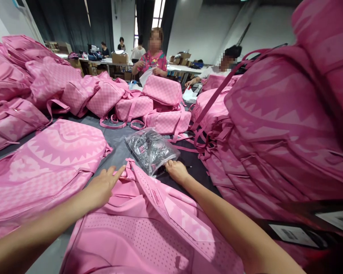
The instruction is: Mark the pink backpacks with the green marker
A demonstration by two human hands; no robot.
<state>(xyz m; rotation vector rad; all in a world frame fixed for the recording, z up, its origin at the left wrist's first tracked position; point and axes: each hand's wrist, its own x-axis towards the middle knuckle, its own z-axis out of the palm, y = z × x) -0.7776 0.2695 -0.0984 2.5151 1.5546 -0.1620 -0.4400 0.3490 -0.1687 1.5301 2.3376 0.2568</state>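
A pink backpack (125,232) lies in front of me, its dotted back panel and straps facing up. My left hand (104,186) rests at its top edge beside the small top loop, fingers apart and one finger stretched out. Beyond the backpack lies a clear plastic bag (151,150) with dark items inside. My right hand (175,171) is at the right corner of that bag, fingers curled; whether they grip the plastic or something small is hidden.
Another pink backpack (65,152) lies at the left. Piled pink backpacks (274,114) rise high on the right. Small pink checkered bags (162,91) line the far side. Across the table a person (154,59) holds something white; another person reaches in at the right.
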